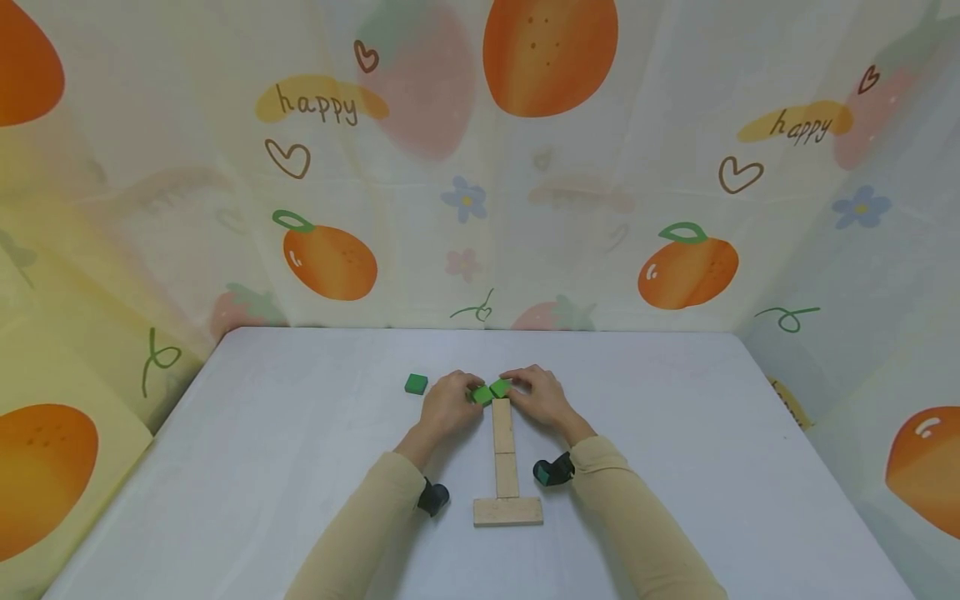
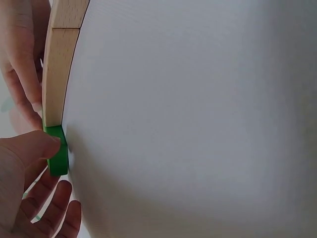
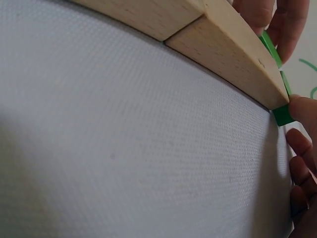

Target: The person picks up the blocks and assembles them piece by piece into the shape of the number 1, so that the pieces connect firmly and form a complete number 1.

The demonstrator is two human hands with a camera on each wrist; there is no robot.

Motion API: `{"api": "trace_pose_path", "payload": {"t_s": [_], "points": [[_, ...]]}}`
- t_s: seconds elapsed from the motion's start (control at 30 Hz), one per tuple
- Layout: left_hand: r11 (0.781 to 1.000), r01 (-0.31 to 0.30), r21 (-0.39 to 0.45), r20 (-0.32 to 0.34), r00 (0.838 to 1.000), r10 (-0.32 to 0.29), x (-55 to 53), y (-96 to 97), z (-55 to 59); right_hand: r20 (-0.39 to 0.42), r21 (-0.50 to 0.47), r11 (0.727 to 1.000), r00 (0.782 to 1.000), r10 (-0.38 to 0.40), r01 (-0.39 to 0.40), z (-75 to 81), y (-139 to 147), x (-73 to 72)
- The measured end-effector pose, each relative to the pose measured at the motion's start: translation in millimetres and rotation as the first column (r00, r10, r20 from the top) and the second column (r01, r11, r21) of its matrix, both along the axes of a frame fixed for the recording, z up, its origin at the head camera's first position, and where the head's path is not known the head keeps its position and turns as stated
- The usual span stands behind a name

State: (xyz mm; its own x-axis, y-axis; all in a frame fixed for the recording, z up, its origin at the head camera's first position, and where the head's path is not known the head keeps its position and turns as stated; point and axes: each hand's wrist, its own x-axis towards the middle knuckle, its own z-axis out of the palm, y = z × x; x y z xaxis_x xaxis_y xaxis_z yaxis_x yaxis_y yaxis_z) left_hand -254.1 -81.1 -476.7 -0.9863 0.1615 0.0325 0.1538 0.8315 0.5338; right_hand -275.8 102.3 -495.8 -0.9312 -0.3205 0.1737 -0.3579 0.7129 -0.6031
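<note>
Two green blocks, a left one and a right one, lie tilted and close together at the far end of a line of wooden blocks. My left hand pinches the left green block, its thumb showing on the block in the left wrist view. The right green block is held between thumb and fingers of my right hand. Two wooden blocks, a far one and a near one, lie end to end between the hands. Across their near end lies a wooden bar.
A third green block lies by itself left of my left hand. The white table ends at the back against a fruit-printed cloth, which also hangs along both sides. Dark wrist cameras sit on both wrists.
</note>
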Motion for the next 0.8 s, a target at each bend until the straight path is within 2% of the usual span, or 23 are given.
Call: {"api": "trace_pose_path", "payload": {"t_s": [0.37,0.8], "points": [[1.0,0.004,0.009,-0.024,1.0,-0.003,0.9,0.7,-0.4,0.016,-0.004,1.0,1.0,-0.001,0.001,-0.6,0.8,0.3],[1.0,0.014,0.002,-0.016,1.0,-0.014,-1.1,0.8,-0.9,0.018,-0.003,1.0,1.0,-0.006,0.006,-1.5,1.1,-0.5]]}}
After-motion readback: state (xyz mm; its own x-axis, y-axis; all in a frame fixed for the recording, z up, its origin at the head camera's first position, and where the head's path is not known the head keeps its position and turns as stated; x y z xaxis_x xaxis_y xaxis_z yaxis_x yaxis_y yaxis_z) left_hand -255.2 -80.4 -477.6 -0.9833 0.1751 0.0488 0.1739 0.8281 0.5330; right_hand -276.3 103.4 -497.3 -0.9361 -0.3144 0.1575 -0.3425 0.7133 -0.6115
